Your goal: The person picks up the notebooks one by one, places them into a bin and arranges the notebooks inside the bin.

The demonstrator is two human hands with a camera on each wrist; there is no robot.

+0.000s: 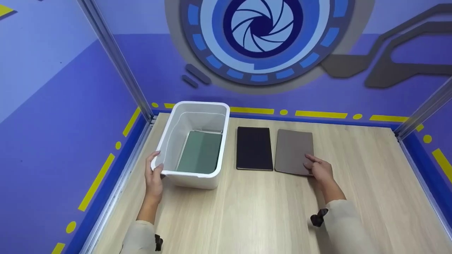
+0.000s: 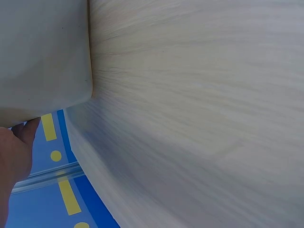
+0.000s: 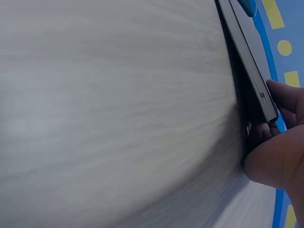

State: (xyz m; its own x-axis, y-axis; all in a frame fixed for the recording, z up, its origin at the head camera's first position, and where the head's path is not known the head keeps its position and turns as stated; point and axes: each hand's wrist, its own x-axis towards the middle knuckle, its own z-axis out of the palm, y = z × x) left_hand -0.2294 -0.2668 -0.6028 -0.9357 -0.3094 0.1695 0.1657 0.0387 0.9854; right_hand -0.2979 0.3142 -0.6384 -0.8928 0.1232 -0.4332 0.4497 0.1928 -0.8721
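Note:
My left hand (image 1: 153,180) grips the near left corner of a white plastic bin (image 1: 197,181), thumb over its rim. Inside the bin lies a green notebook (image 1: 199,151). To the bin's right, a black notebook (image 1: 254,148) lies flat on the table. Beside that one is a grey-brown notebook (image 1: 293,150), whose near right corner my right hand (image 1: 322,172) pinches. In the right wrist view, this notebook's near edge (image 3: 254,73) is raised off the tabletop, with fingers above and below it. The left wrist view shows the bin's outer wall (image 2: 42,57) and part of my hand (image 2: 14,156).
All of this stands on a light wood table (image 1: 254,211). A blue and purple wall (image 1: 303,98) with yellow marks rises behind it, and side panels with metal posts (image 1: 116,53) border it left and right.

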